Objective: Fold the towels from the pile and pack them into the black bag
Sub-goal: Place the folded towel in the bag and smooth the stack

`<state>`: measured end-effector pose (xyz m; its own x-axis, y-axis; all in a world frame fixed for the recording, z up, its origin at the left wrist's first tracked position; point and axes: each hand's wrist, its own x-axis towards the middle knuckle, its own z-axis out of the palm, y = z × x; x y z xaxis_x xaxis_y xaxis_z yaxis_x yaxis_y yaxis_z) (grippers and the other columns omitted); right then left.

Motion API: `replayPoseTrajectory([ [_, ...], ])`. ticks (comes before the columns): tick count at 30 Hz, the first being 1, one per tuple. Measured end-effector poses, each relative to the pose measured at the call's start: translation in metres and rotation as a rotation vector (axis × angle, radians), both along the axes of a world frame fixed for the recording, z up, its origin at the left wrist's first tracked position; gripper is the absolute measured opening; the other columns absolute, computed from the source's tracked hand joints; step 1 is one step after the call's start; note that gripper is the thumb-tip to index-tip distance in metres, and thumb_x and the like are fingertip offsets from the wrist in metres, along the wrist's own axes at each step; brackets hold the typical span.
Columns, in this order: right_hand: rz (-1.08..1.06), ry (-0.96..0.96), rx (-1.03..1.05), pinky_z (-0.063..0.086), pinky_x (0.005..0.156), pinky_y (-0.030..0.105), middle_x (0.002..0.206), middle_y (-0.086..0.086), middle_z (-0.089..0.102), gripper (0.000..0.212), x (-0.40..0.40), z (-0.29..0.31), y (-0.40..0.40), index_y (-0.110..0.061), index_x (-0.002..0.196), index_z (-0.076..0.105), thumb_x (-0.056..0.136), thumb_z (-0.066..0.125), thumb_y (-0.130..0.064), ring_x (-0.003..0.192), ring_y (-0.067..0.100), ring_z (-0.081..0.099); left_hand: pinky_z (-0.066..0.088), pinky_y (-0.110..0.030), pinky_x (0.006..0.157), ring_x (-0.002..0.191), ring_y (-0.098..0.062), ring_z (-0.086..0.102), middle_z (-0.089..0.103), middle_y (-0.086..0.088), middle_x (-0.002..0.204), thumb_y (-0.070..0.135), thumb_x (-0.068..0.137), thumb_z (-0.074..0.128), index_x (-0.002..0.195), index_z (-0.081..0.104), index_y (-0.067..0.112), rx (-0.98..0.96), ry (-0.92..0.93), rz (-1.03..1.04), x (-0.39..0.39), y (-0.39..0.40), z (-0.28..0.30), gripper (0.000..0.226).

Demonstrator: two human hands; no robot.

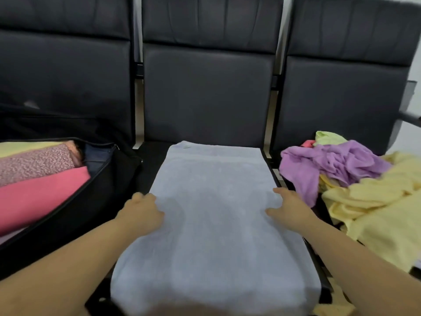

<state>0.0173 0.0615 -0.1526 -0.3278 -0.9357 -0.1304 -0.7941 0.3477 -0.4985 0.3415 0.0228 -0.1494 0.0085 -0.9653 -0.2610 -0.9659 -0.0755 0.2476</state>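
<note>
A pale blue towel [211, 201] lies flat along the middle seat, folded into a long strip. My left hand [142, 213] grips its left edge and my right hand [289, 209] lies flat on its right edge, fingers spread. The black bag [75, 208] stands open on the left seat, holding folded pink, speckled and light yellow towels [38, 179]. On the right seat sits the loose pile: a purple towel [332, 165], yellow towels [382, 208], and bits of green and red at the back.
Three dark padded seat backs [205, 87] stand behind the seats. A gap with metal frame parts separates the middle seat from the right one. A scrap of yellow cloth [335, 304] hangs at the bottom right.
</note>
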Motion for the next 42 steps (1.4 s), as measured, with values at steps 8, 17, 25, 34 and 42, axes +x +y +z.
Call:
replayPoseTrajectory([
  [8,-0.210,-0.037,0.068,0.042,0.059,0.023,0.103,0.013,0.066,0.034,-0.010,0.000,0.026,0.001,0.102,0.063,0.079,0.073,-0.022,0.099,0.028,0.063,0.047,-0.031,0.078,0.099,-0.026,0.059,0.058,-0.016,0.121,0.021,0.080,0.074,0.130,0.046,-0.001,0.025,0.214,0.197,0.017,0.001,0.005,0.061],
  [17,-0.273,-0.465,0.057,0.050,0.061,0.031,0.107,0.020,0.064,0.033,-0.021,0.013,0.029,0.005,0.118,0.057,0.088,0.066,-0.007,0.080,0.028,0.062,0.048,-0.032,0.072,0.088,-0.027,0.061,0.063,-0.016,0.109,0.010,0.083,0.071,0.128,0.052,0.008,-0.010,0.535,0.199,0.024,-0.008,0.012,0.049],
  [25,-0.031,-0.596,0.143,0.053,0.083,0.030,0.112,0.013,0.066,0.033,-0.033,0.031,0.054,-0.004,0.119,0.064,0.087,0.060,0.006,0.097,0.022,0.065,0.050,-0.035,0.095,0.090,-0.018,0.065,0.067,-0.003,0.095,0.004,0.077,0.076,0.099,0.073,0.026,0.059,0.587,-0.034,0.052,0.007,0.029,0.031],
  [34,0.173,-0.015,0.009,0.037,0.060,0.016,0.078,-0.006,0.063,0.006,-0.022,0.061,0.081,-0.025,0.081,0.068,0.084,0.072,-0.022,0.073,0.008,0.055,0.043,-0.022,0.069,0.083,-0.013,0.061,0.064,0.009,0.081,0.021,0.080,0.076,0.074,0.067,0.033,-0.221,0.270,-0.227,0.068,0.035,0.053,0.016],
  [42,0.184,-0.775,-0.148,0.057,0.071,0.025,0.108,-0.003,0.071,0.084,-0.032,0.115,0.121,-0.025,0.114,0.064,0.044,0.082,-0.067,0.095,0.013,0.069,0.050,-0.028,0.071,0.075,-0.012,0.067,0.071,0.002,0.076,0.051,0.069,0.068,0.080,0.074,0.020,-0.268,1.251,-0.100,0.071,0.081,0.106,0.034],
])
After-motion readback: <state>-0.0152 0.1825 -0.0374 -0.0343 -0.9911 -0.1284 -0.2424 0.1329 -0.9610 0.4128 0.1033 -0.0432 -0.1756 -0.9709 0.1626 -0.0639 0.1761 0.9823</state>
